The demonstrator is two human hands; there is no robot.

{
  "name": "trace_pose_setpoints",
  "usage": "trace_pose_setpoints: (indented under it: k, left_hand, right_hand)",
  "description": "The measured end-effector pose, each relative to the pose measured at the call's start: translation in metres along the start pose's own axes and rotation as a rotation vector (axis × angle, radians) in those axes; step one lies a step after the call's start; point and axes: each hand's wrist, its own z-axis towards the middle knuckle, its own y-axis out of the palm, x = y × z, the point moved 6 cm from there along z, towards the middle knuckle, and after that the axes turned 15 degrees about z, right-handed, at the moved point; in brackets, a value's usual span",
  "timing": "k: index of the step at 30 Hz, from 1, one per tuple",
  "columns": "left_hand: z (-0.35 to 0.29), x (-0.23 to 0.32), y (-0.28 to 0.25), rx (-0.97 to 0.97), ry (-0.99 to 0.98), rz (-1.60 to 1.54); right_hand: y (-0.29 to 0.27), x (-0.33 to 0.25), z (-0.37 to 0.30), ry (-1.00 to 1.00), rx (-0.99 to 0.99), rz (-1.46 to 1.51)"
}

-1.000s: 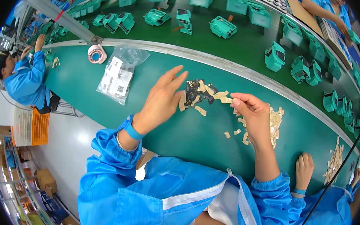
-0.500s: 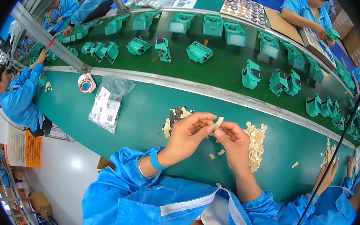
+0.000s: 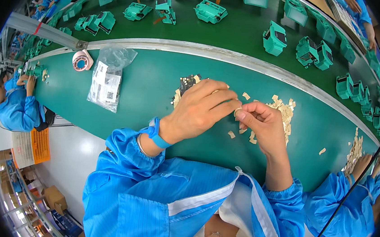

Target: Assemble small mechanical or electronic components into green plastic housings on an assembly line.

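Note:
My left hand (image 3: pixel 202 108) and my right hand (image 3: pixel 262 122) meet fingertip to fingertip above the green table. A small cream piece (image 3: pixel 237 112), thin and mostly covered by fingers, is pinched between them. The thumb of my left hand is hidden behind its curled fingers. Beside my right hand spreads a pile of flat cream pieces (image 3: pixel 285 113), with a few loose ones (image 3: pixel 231 134) nearer me. Partly behind my left hand lies a heap of small black parts (image 3: pixel 186 83) mixed with cream pieces.
A clear plastic bag (image 3: pixel 107 82) with a white label and a pink tape roll (image 3: pixel 82 60) lie to the left. Beyond a metal rail (image 3: pixel 196 50), green housings (image 3: pixel 210 12) stand on a dark green belt. Co-workers sit at left (image 3: pixel 15 103) and right (image 3: pixel 340 208).
My left hand has turned over, its back now upward, and its fingers cover more of the cream piece. Both hands remain together. The view has tilted lower.

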Motion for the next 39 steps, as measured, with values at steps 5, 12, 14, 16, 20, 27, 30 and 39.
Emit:
trace_pose_setpoints:
  k: [5, 12, 14, 16, 20, 27, 30, 39]
  left_hand:
    - [-0.001, 0.004, 0.006, 0.043, -0.073, -0.133]
    - [-0.003, 0.009, 0.011, 0.032, -0.242, -0.375]
    - [-0.002, 0.009, 0.009, 0.030, -0.260, -0.398]
    - [-0.002, 0.008, 0.009, 0.029, -0.278, -0.417]
    - [-0.007, 0.003, 0.011, -0.045, -0.456, -0.564]
    - [-0.017, -0.010, 0.014, -0.010, -0.556, -0.494]
    - [-0.015, -0.008, 0.007, 0.013, -0.476, -0.407]
    - [-0.011, -0.001, 0.003, 0.044, -0.399, -0.390]
  right_hand:
    - [-0.002, -0.004, -0.007, -0.059, 0.061, -0.006]
    - [0.000, -0.015, -0.016, -0.346, 0.155, -0.087]
    - [-0.002, -0.018, -0.016, -0.391, 0.159, -0.046]
    - [0.008, -0.030, -0.020, -0.684, 0.055, -0.426]
    - [0.012, -0.031, -0.027, -0.806, 0.084, -0.521]
    - [0.018, -0.035, -0.046, -1.050, 0.076, -0.700]
    - [0.002, -0.038, -0.049, -0.883, 0.046, -0.801]
    - [0.020, -0.039, -0.039, -0.950, 0.216, -0.872]
